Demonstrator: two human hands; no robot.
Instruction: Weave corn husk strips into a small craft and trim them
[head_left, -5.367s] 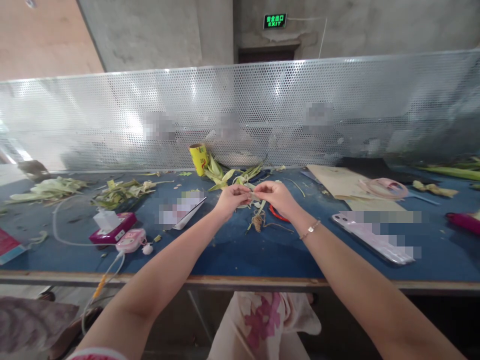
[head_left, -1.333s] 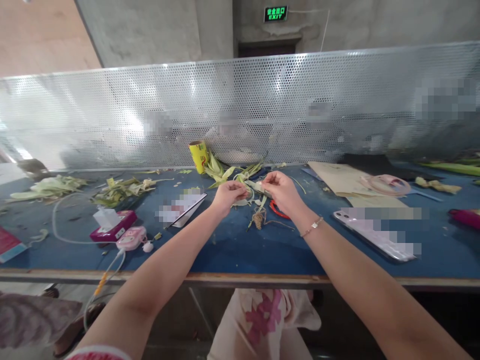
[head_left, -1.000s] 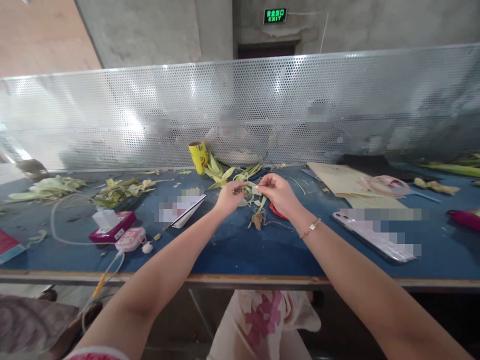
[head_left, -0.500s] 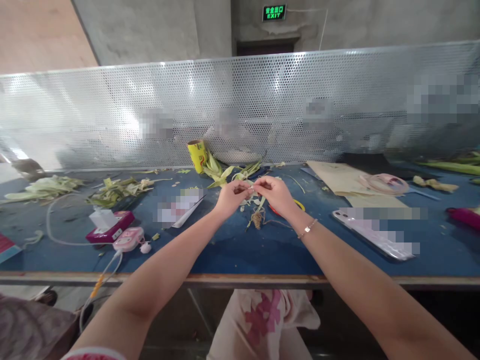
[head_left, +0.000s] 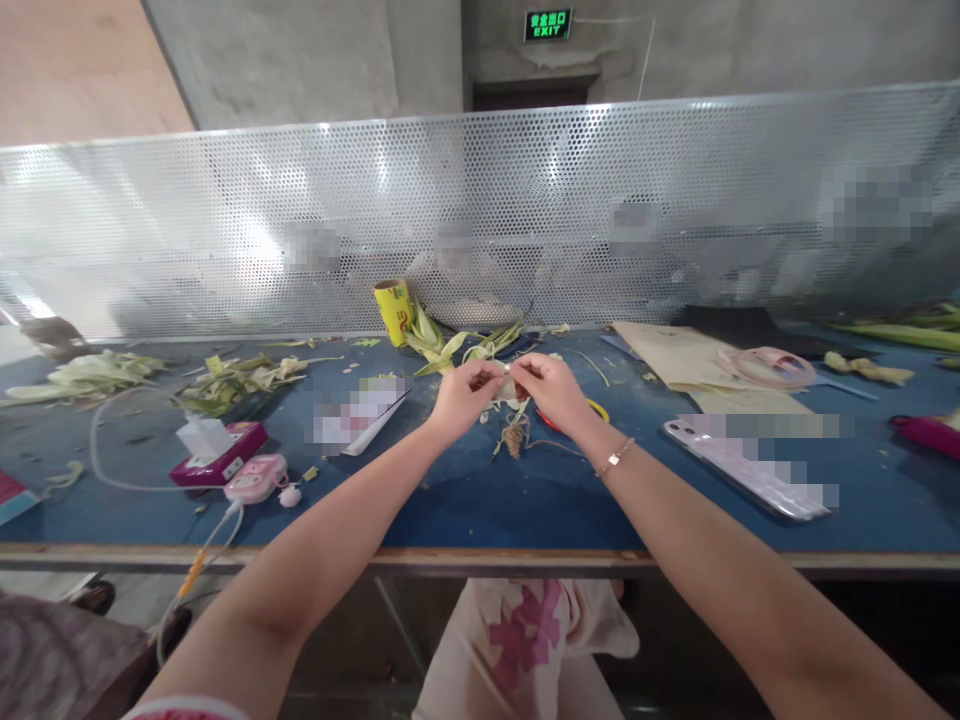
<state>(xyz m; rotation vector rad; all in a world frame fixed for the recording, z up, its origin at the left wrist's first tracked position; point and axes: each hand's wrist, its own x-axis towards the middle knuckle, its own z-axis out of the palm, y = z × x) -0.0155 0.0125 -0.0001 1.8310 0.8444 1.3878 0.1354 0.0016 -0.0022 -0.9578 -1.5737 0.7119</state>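
My left hand (head_left: 465, 396) and my right hand (head_left: 553, 390) meet above the middle of the blue table, fingertips pinched close together. A small pale strip of corn husk (head_left: 505, 390) is held between them, partly hidden by the fingers. Just below lies a small coil of brown twine (head_left: 514, 440), with husk scraps around it. Beside my right wrist, a red and yellow ring-shaped handle (head_left: 598, 410) shows in part. Green corn husks (head_left: 439, 358) lie behind my hands, next to a yellow cardboard tube (head_left: 393, 312).
Husk piles (head_left: 240, 380) lie to the left, near a magenta tissue box (head_left: 219, 455) and a pink case (head_left: 256, 480) with a white cable. On the right are a phone (head_left: 739, 470), brown paper (head_left: 679, 360) and a pink tape roll (head_left: 772, 367). A perforated metal screen (head_left: 517, 200) stands behind.
Both hands stay almost in place, with slight finger movement. More of the pale husk strip shows between and below the fingertips.
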